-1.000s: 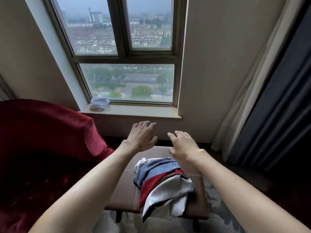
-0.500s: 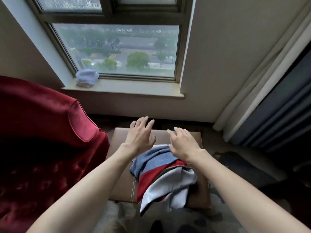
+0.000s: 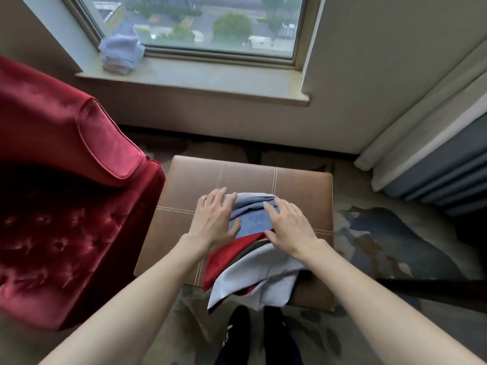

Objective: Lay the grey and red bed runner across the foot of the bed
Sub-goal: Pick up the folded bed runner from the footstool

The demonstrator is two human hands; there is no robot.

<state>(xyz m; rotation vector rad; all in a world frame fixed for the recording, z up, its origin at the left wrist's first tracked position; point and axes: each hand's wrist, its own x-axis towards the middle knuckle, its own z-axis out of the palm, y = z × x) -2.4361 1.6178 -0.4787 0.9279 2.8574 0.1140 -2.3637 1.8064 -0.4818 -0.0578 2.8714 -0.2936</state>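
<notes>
Runner (image 3: 251, 275) (grey and red folds) lies bundled on the stool (image 3: 237, 175), its near edge hanging over the front. Left hand (image 3: 214, 219) and right hand (image 3: 290, 227) rest flat on its far end, fingers extended, not clasping. Armchair (image 3: 66, 180) at left.

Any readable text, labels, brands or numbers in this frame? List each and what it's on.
None can be read.
The bed runner, brown stool, red armchair and folded cloth on the sill show no print or label.
Through the window, the yellow road markings and buildings are too blurred to show any legible sign.
</notes>
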